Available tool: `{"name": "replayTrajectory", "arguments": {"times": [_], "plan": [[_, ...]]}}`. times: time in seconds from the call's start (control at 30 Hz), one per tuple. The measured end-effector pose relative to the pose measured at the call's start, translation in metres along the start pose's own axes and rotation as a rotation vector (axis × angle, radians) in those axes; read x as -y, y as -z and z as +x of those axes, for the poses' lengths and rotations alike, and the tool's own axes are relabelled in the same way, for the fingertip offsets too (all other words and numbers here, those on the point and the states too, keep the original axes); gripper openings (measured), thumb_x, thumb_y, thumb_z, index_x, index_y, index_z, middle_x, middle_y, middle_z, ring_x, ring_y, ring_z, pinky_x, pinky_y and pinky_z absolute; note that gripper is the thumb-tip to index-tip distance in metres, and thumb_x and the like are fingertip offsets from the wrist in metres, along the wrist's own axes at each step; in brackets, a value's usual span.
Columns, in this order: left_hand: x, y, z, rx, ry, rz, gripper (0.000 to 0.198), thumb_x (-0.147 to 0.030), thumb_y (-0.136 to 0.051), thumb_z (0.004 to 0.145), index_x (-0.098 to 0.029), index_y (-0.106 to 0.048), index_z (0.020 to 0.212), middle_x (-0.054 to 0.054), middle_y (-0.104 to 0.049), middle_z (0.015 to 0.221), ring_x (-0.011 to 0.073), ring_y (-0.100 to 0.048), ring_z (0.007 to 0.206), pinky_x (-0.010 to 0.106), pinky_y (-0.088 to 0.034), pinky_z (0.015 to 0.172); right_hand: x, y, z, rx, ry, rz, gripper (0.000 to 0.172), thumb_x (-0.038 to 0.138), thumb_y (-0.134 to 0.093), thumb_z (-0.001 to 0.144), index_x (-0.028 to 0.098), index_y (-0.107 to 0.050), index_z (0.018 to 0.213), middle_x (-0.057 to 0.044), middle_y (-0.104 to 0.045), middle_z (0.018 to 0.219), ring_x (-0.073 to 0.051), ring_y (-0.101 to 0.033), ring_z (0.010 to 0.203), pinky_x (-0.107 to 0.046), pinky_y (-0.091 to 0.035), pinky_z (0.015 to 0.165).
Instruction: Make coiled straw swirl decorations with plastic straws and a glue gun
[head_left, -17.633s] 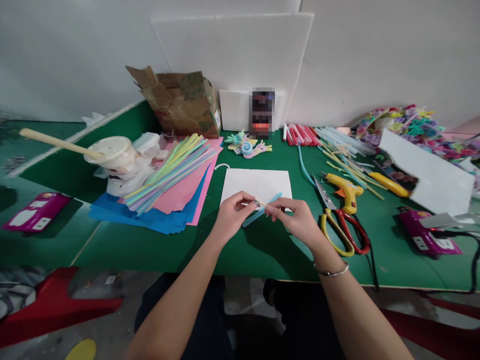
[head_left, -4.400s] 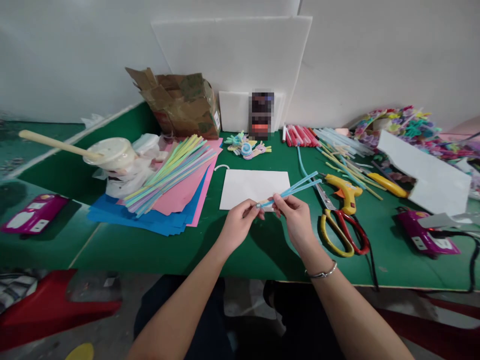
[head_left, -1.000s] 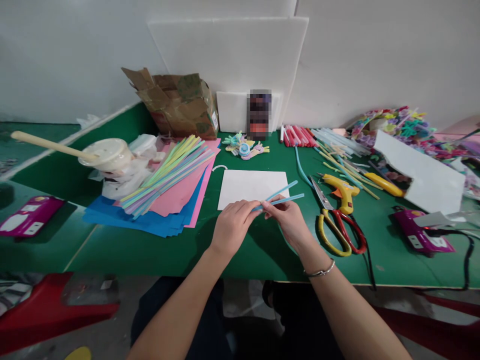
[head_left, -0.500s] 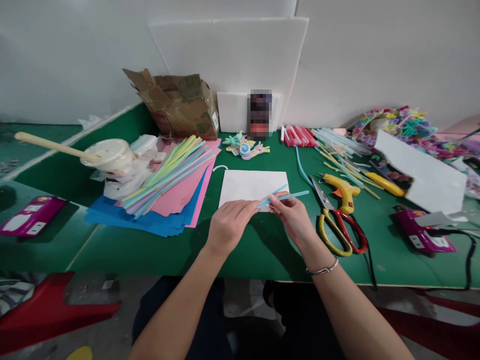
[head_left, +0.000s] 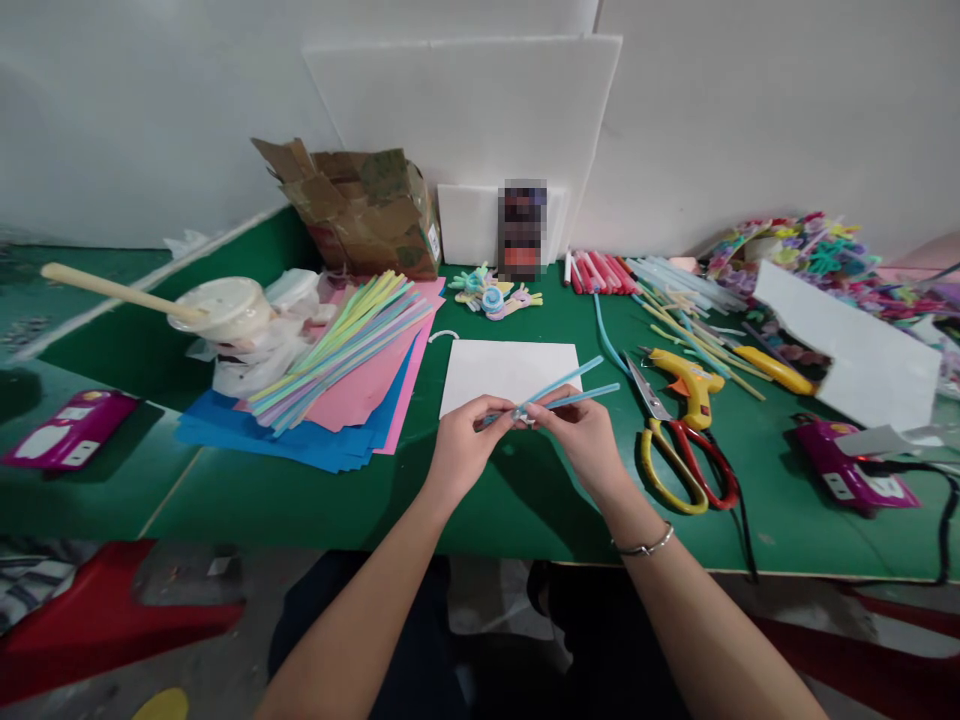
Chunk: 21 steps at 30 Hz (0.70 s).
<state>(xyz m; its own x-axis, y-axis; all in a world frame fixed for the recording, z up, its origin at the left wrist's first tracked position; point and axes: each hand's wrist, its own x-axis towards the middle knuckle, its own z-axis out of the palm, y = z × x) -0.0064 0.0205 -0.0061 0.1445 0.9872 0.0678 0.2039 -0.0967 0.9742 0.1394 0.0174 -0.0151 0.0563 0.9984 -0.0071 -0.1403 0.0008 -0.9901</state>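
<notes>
Mostly matt craft stuff on a smooth green tabletop (head_left: 300,505), plus some shiny bits
So the blue strips (head_left: 586,395) mid-frame look soft and matt, and the white sheet (head_left: 502,368) behind them is smooth, papery, no shine. Right of centre: scissors (head_left: 661,410) with bare metal blades, smooth yellow plastic glue gun (head_left: 690,380). Polished metal bangle (head_left: 646,549) lower right, creased cardboard box (head_left: 371,220) upper left, glossy purple plastic case (head_left: 71,430) far left.

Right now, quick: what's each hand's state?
Left hand: closed, pinching the light-blue strips.
Right hand: closed, pinching the same light-blue strips.
</notes>
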Motion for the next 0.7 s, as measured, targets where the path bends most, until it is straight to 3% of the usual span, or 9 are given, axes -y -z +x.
{"name": "replayTrajectory", "arguments": {"times": [0.17,0.27,0.43,0.53,0.63,0.7], "plan": [[0.001,0.0,-0.001,-0.015,-0.014,0.01,0.007,-0.023,-0.059,0.079,-0.018,-0.064,0.076,0.001,-0.071,0.075,0.0158,-0.068,0.069,0.023,-0.052,0.065,-0.002,-0.001,0.001,0.02,-0.04,0.03,0.02,0.035,-0.077,0.06,0.019,-0.067,0.068,0.001,-0.065,0.067,-0.013,-0.058,0.06,-0.027,-0.048,0.059],[0.004,0.001,-0.002,-0.03,-0.115,0.198,0.007,-0.021,-0.058,0.081,-0.019,-0.064,0.08,0.001,-0.072,0.078,0.016,-0.068,0.072,0.023,-0.052,0.065,-0.003,-0.001,0.0,0.031,-0.034,0.001,0.019,0.035,-0.075,0.063,0.018,-0.067,0.061,0.0,-0.064,0.063,-0.012,-0.056,0.06,-0.027,-0.046,0.059],[0.011,0.006,-0.003,-0.177,-0.627,0.738,0.013,-0.022,-0.054,0.085,-0.017,-0.064,0.094,0.006,-0.072,0.086,0.0199,-0.067,0.08,0.03,-0.051,0.072,-0.001,0.0,0.001,-0.091,-0.104,0.14,0.02,0.035,-0.076,0.06,0.019,-0.065,0.058,0.003,-0.056,0.059,-0.009,-0.051,0.056,-0.024,-0.043,0.055],[0.012,0.01,-0.003,-0.198,-0.807,0.868,0.012,-0.019,-0.052,0.087,-0.015,-0.063,0.09,0.006,-0.072,0.079,0.0183,-0.067,0.075,0.028,-0.05,0.069,0.002,0.001,0.002,-0.103,-0.198,0.241,0.021,0.033,-0.079,0.056,0.018,-0.064,0.057,0.003,-0.055,0.059,-0.008,-0.049,0.056,-0.022,-0.041,0.054],[0.011,0.012,-0.004,-0.197,-0.821,0.882,0.013,-0.019,-0.05,0.088,-0.016,-0.063,0.085,0.006,-0.07,0.076,0.018,-0.065,0.073,0.028,-0.048,0.068,0.003,0.002,0.002,-0.094,-0.234,0.281,0.022,0.032,-0.08,0.053,0.017,-0.063,0.055,0.003,-0.054,0.058,-0.008,-0.048,0.056,-0.022,-0.04,0.053],[0.009,0.01,-0.004,-0.173,-0.735,0.85,0.017,-0.022,-0.049,0.089,-0.017,-0.062,0.08,0.005,-0.069,0.072,0.0183,-0.064,0.071,0.028,-0.046,0.066,0.002,0.002,0.003,-0.088,-0.24,0.28,0.023,0.032,-0.08,0.053,0.017,-0.063,0.055,0.002,-0.054,0.057,-0.008,-0.047,0.055,-0.023,-0.039,0.053]]}}
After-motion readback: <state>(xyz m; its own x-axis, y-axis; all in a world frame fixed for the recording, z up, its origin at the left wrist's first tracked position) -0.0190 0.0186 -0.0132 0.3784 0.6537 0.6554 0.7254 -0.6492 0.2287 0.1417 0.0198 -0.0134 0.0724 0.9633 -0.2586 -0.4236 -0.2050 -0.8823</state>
